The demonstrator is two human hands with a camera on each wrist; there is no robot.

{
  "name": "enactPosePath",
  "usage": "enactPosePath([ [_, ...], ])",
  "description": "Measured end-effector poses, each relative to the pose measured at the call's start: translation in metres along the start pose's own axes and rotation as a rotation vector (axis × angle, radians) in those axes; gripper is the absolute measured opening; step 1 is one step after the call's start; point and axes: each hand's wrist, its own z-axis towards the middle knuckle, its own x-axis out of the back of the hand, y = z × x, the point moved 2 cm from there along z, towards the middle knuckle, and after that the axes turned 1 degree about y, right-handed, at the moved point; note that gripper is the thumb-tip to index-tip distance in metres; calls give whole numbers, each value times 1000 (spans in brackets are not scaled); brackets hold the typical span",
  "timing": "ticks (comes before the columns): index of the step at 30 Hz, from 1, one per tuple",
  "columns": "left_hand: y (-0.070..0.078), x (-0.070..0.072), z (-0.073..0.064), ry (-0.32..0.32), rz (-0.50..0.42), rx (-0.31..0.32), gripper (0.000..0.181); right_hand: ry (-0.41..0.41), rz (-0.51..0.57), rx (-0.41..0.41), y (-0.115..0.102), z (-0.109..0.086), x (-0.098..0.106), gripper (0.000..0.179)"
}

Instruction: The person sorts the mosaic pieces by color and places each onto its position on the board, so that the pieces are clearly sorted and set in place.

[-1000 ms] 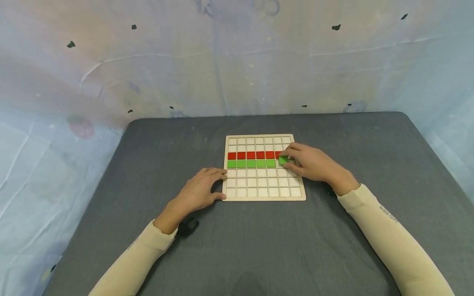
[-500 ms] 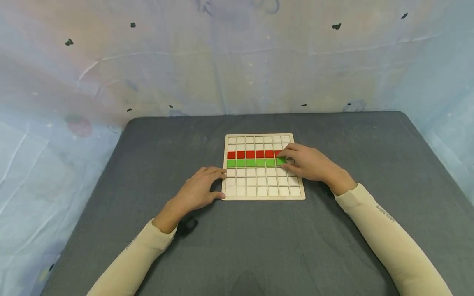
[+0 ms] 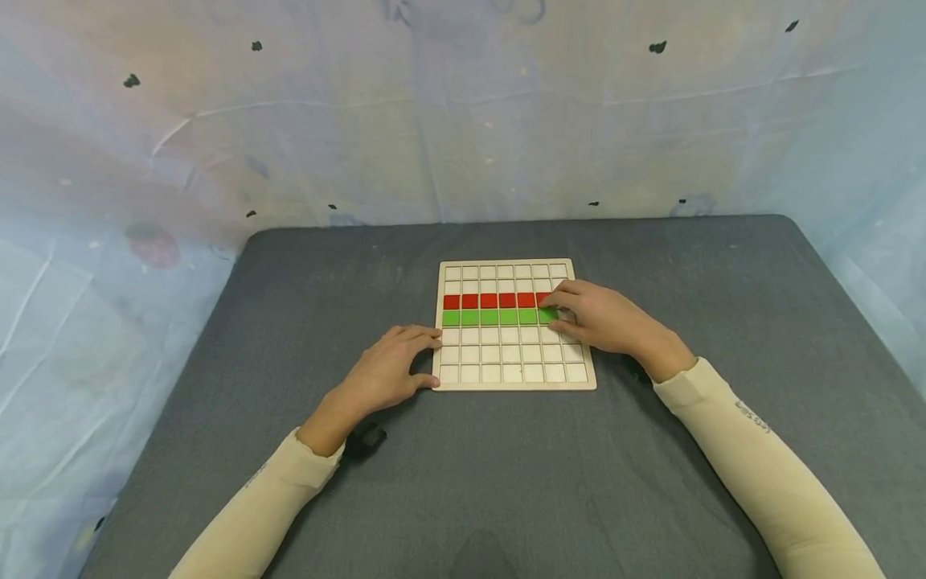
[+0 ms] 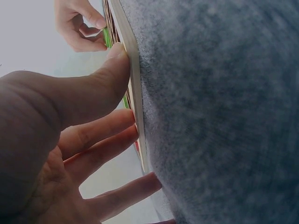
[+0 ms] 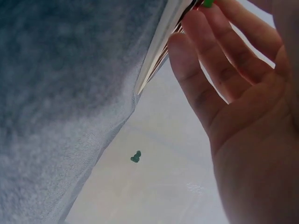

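Observation:
A pale wooden grid board (image 3: 515, 387) lies flat on the dark cloth, with a row of red square tiles (image 3: 489, 301) and, nearer me, a row of green tiles (image 3: 489, 317). My right hand (image 3: 608, 318) reaches over the board's right side and pinches a green tile (image 3: 547, 315) between thumb and fingers, at the right end of the green row. The left wrist view shows this tile (image 4: 107, 37) too. With its fingers spread, my left hand (image 3: 387, 366) touches the board's left edge. The right hand hides several cells.
Dark grey cloth (image 3: 506, 466) covers the table around the board. Behind the table hangs a pale sheet (image 3: 463, 121) with dark marks, which continues along both sides. A black wrist device (image 3: 367, 438) sits under the left wrist.
My right hand has shifted slightly left with the green tile, which went from tilted over the cell to lined up with the green row. The left hand stays at the board's edge.

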Motion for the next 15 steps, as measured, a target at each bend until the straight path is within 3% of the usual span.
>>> enactPosePath([
  [15, -1, -1, 0, -14, -5, 16, 58, -17, 27, -24, 3, -1, 0, 29],
])
